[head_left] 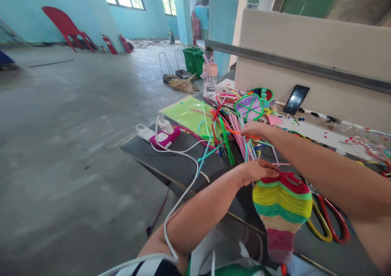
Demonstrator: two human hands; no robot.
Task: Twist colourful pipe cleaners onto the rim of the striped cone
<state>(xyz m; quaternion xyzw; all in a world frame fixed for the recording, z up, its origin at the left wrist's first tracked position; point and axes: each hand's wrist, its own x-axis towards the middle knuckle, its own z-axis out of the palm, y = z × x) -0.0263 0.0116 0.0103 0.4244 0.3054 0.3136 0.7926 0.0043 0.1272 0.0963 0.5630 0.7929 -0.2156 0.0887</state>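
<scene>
My left hand (261,172) is closed on the top edge of a yarn-wrapped craft piece (281,204), banded in red, green, yellow, teal, beige and pink. The piece hangs over the table's front edge and narrows towards the bottom. Farther in, my right hand (254,130) pinches an orange pipe cleaner (232,132) above a bundle of pink pipe cleaners (238,129). Green pipe cleaners (226,143) lie left of that bundle. Behind my right hand rests a purple yarn-wound piece (249,107) with a green rim. Red and yellow scissor handles (332,219) show beside the banded piece, their blades mostly hidden.
A magenta power strip (166,137) with a white cord (186,192) sits on the table's left corner; the cord crosses my left arm. A water bottle (210,80) and a propped phone (296,99) stand farther back. Green bins (192,60) and a broom (183,84) are on the floor.
</scene>
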